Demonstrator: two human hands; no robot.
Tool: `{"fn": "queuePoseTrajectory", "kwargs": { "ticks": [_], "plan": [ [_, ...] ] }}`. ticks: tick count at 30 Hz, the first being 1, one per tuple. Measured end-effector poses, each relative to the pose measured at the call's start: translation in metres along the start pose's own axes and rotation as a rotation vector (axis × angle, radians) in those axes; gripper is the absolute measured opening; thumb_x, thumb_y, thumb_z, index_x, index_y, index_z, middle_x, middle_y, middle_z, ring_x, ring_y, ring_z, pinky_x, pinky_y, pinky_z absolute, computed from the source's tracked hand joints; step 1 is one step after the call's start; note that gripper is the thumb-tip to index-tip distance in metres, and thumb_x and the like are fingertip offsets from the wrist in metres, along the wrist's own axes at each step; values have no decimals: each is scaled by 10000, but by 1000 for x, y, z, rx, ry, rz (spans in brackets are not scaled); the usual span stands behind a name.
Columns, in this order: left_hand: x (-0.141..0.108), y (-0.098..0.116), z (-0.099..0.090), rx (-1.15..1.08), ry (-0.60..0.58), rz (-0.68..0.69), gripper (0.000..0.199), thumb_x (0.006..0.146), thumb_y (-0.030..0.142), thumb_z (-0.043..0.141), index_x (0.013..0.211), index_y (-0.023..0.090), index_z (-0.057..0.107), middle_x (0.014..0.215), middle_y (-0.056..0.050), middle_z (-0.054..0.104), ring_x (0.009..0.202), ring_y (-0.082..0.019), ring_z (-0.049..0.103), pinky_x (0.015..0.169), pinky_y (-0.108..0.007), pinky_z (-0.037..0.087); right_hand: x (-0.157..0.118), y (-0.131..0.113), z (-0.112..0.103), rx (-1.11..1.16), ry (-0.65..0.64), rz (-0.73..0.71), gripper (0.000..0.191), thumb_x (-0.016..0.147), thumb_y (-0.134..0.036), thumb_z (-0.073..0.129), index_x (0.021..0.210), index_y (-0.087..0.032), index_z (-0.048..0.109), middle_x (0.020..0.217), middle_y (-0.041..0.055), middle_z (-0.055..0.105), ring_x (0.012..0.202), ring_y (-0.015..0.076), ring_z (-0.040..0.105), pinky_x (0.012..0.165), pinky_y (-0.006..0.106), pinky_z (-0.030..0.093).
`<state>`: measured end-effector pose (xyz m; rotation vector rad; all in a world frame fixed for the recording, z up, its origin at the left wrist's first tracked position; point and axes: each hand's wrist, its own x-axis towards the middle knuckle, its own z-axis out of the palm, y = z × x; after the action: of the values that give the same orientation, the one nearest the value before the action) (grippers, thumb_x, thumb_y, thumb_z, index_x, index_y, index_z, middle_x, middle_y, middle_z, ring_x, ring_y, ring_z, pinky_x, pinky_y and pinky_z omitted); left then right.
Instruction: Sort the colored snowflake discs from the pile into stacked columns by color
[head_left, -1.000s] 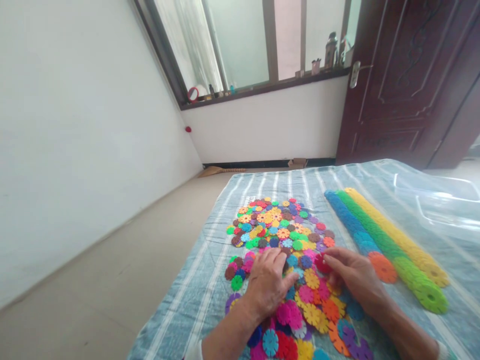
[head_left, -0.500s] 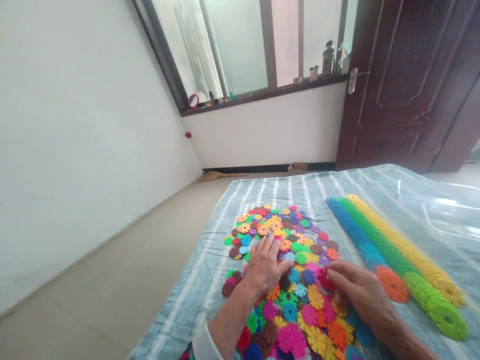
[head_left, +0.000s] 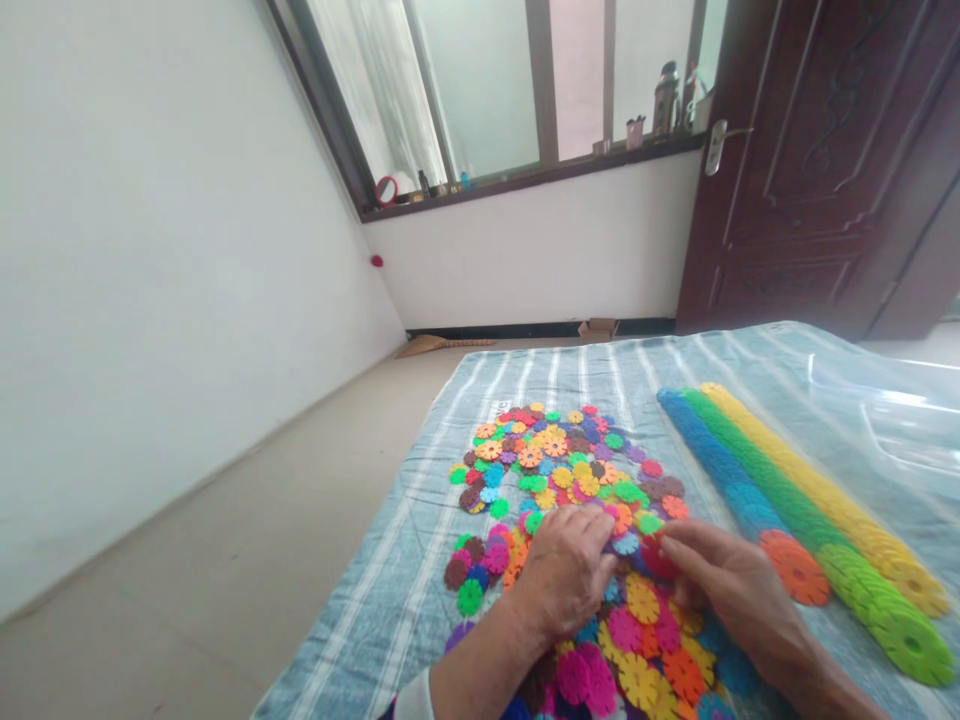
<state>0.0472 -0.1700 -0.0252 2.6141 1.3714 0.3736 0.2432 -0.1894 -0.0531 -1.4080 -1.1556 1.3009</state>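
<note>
Many notched plastic discs [head_left: 637, 683] in mixed colours lie in a loose pile on a striped cloth. My left hand [head_left: 570, 570] rests in the middle of the pile, fingers curled down among the discs; its fingertips and anything under them are hidden. On the pile's right side my right hand [head_left: 731, 585] pinches a red disc [head_left: 658, 557] between thumb and fingers. Right of it, overlapping discs form three long rows: a blue row [head_left: 712, 455] with an orange disc [head_left: 795, 567] at its near end, a green row [head_left: 780, 490] and a yellow row [head_left: 810, 475].
A clear plastic container [head_left: 885, 400] sits on the striped cloth [head_left: 375, 560] at the right. Beyond the cloth are a small cardboard box [head_left: 598, 328] on the floor, a dark red door [head_left: 795, 200] and a window sill with a flask [head_left: 665, 100].
My left hand has moved toward me and to the right, its fingers now more curled, and discs it covered show. My right hand still holds the red disc. The view has shifted slightly.
</note>
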Motion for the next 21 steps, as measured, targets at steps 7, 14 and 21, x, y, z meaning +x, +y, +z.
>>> {"fn": "queuePoseTrajectory", "kwargs": {
  "ticks": [7, 14, 21],
  "plan": [
    [-2, 8, -2, 91, -31, 85, 226, 904, 161, 465, 1091, 183, 591, 1084, -66, 679, 977, -230, 594, 905, -375, 491, -2, -9, 0, -54, 23, -13, 497, 627, -670, 639, 745, -189, 681, 426, 4, 591, 426, 153, 543, 475, 253, 411],
    [-1, 6, -5, 99, -37, 130, 166, 908, 118, 436, 950, 179, 584, 952, -51, 688, 860, -189, 601, 823, -318, 481, -4, -12, 1, -67, 30, 4, 549, 632, -669, 618, 825, -159, 681, 430, 6, 601, 428, 143, 532, 487, 249, 399],
    [5, -15, -9, 75, -2, -9, 153, 892, 128, 478, 908, 187, 618, 888, -40, 692, 862, -185, 615, 824, -300, 501, -2, -5, 1, -33, 22, 0, 549, 646, -673, 631, 836, -161, 686, 424, 0, 587, 420, 145, 526, 476, 254, 399]
  ]
}}
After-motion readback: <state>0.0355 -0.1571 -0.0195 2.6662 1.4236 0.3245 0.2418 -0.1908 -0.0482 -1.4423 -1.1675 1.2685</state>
